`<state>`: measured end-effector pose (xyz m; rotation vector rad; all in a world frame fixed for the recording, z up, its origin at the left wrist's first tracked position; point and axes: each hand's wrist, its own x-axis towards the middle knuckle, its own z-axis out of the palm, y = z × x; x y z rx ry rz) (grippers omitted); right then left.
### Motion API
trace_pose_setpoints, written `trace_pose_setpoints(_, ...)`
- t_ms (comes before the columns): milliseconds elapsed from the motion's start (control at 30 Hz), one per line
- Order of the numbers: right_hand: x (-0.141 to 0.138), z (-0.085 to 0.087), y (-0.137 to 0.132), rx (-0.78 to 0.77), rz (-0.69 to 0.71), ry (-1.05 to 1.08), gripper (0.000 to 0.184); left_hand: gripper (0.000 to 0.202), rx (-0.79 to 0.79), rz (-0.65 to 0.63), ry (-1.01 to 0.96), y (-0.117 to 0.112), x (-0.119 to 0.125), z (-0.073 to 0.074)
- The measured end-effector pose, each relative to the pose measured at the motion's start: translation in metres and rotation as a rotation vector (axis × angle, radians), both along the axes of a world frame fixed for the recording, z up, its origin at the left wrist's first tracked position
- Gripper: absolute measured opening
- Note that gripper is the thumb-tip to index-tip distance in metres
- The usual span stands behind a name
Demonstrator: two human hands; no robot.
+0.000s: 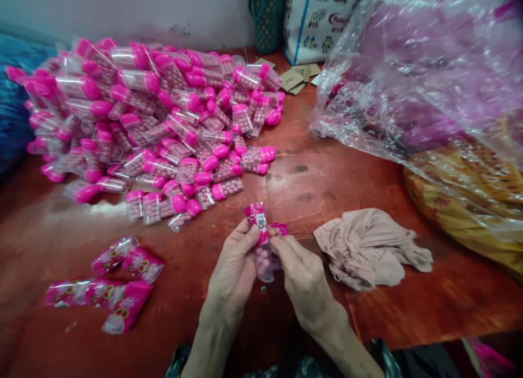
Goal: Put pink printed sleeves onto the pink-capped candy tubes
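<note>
Close to my body, a small clear container of pink candy balls (264, 264) is held over the table between both hands. A printed pink sleeve with a barcode (260, 221) covers its upper part. My left hand (235, 263) grips the sleeve and container from the left, thumb on top. From the right, my right hand (304, 277) pinches at the sleeve's side with its fingertips. Another bit of pink printed wrapper (280, 229) shows just beyond those fingers. Several containers in pink printed sleeves (104, 292) lie to the left of my left hand.
A large heap of pink-capped candy containers (188, 170) covers the back left. Right of my hands lies a crumpled beige cloth (368, 247). A clear plastic bag (392, 78) and yellow fabric (457, 193) fill the right side. Cardboard pieces (293, 79) and a white printed bag (316, 26) stand behind.
</note>
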<state>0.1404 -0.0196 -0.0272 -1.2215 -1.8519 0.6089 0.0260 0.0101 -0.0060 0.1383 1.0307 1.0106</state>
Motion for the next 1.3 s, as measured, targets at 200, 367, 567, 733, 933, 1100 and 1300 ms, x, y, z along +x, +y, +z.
trace_pose_setpoints(200,0.001,-0.005,0.003,0.047,-0.020,-0.083,0.027,0.019,0.018,-0.020,-0.015,-0.001,0.002,-0.006)
trace_pose_setpoints(367,0.004,-0.009,0.007,-0.107,-0.021,0.098,0.023,0.020,-0.052,-0.011,-0.116,-0.003,0.002,-0.018)
trace_pose_setpoints(567,0.012,-0.008,0.011,-0.205,0.117,0.171,0.024,0.017,-0.075,0.003,-0.100,-0.002,-0.001,-0.023)
trace_pose_setpoints(733,0.010,-0.009,0.010,-0.180,0.119,0.007,0.025,0.013,-0.123,0.004,-0.105,-0.002,0.000,-0.025)
trace_pose_setpoints(933,-0.001,-0.018,0.006,-0.132,-0.026,-0.028,0.023,0.018,-0.199,0.017,-0.171,0.000,0.005,-0.027)
trace_pose_setpoints(1100,0.001,-0.011,0.010,-0.294,-0.053,0.109,0.021,0.016,-0.188,0.056,-0.178,0.002,0.006,-0.027)
trace_pose_setpoints(1300,0.003,0.006,0.002,-0.667,0.069,0.158,0.020,0.015,-0.061,0.147,-0.042,-0.003,0.005,-0.029)
